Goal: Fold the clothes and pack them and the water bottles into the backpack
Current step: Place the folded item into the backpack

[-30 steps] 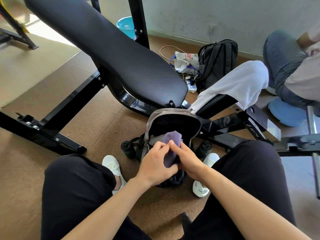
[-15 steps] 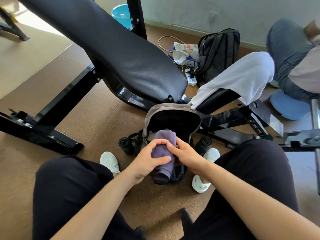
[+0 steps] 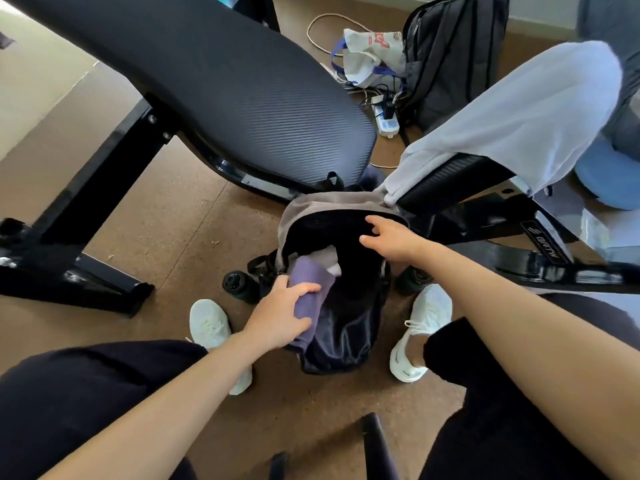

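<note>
A grey and dark backpack (image 3: 346, 337) stands open on the floor between my feet. My left hand (image 3: 280, 315) grips a folded purple garment (image 3: 313, 282) at the left side of the opening. My right hand (image 3: 391, 239) has let go of it and reaches, fingers apart, to the raised grey flap (image 3: 311, 204). A pale cloth (image 3: 329, 259) shows inside the bag. A dark water bottle (image 3: 237, 285) stands left of the backpack and another (image 3: 414, 278) right of it. A white garment (image 3: 512, 116) hangs over the bench seat.
A black weight bench (image 3: 214, 77) slopes over the floor behind the bag, its frame (image 3: 79, 216) at the left. A dark backpack (image 3: 450, 53), a plastic bag (image 3: 370, 53) and a power strip (image 3: 386, 121) lie at the back. Another person's legs (image 3: 620, 26) are at far right.
My right hand has left the purple garment and moved up to the backpack flap. My left hand has shifted the garment to the left side of the opening.
</note>
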`<state>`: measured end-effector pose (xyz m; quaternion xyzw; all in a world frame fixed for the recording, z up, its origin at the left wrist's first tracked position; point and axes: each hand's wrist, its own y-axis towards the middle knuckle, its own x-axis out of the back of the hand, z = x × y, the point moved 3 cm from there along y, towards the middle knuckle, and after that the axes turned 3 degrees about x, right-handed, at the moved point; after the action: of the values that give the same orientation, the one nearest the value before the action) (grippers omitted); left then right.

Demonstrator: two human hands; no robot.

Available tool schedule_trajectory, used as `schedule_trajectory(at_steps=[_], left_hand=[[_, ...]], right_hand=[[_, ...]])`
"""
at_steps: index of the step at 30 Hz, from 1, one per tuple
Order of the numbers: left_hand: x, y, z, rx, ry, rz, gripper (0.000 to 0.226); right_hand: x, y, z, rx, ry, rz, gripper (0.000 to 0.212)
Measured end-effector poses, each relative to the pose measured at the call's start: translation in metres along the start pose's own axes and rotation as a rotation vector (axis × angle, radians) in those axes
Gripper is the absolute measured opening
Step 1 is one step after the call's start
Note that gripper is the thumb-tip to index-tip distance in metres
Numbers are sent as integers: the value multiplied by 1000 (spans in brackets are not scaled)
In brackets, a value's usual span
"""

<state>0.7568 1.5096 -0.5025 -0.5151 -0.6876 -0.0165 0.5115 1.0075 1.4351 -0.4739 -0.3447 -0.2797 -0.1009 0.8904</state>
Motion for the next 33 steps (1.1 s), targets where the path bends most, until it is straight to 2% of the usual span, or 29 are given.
schedule_trajectory(at_steps=[6,9,11,15,18,23,26,29,33], left_hand=[[-19,95,-10,-106,527,-20,75],[-35,133,-13,-175,758,-110,67],[-51,156,-4,-107,810,-115,71],[-86,188,16,65,749,-5,90],[-98,206,23,74,626,54,86],[-95,228,45,11,592,183,83],[-83,240,58,44,512,252,77],[-74,246,57,70,412,244,52],[-88,226,49,50,444,123,62]], right_hand=[[23,31,17,105,-21,-70,64],[30,44,25,105,134,-53,74],[32,53,30,93,240,-44,74],[27,65,30,77,259,-22,71],[23,71,26,42,267,-17,67],[19,73,19,-7,276,-15,64],[18,73,19,-4,271,-8,63],[16,72,19,4,272,0,63],[17,71,19,16,261,-21,63]])
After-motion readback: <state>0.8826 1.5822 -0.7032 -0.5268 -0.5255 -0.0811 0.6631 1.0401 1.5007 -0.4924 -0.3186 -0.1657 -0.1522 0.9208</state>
